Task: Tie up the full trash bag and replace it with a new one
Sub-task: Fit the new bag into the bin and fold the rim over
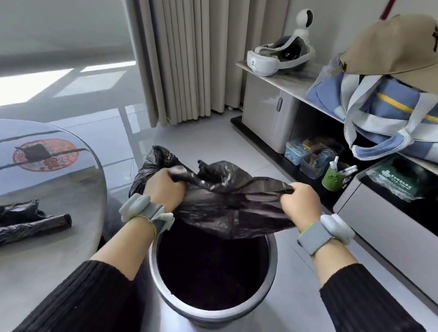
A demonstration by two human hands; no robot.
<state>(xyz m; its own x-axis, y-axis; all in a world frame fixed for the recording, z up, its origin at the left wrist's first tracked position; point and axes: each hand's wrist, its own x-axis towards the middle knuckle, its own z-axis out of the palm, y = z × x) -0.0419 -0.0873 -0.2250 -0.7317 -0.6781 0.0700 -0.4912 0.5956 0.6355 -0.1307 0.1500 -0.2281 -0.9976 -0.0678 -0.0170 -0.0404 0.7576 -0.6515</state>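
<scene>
1. The left hand (pixel 164 187) and the right hand (pixel 299 201) each clench a bunched edge of a thin, crinkled black plastic trash bag (pixel 225 204), fingers curled tight around the film, stretching it wide between them.
2. The bag hangs just above the far rim of a round grey metal bin (pixel 267 291), whose dark inside looks unlined; the bag's lower fold dips towards the opening.
3. Beyond the left hand, a knotted, bulging black bag (pixel 151 164) sits on the pale tiled floor (pixel 215 138), so I judge the tying is done and the step in hand is opening the fresh liner.
4. To do it well, the hands should find the true open mouth, not a sealed seam; whether the layers have parted cannot be told here.
5. Pulling the edges apart gently keeps the thin film from tearing; a small shake would let air in.
6. Then the closed bottom should be lowered into the bin centre and the mouth folded evenly over the rim all round.
7. A roll of spare black bags (pixel 16 229) lies on the glossy grey table (pixel 40 282) at the left, well apart, if this one splits.
</scene>
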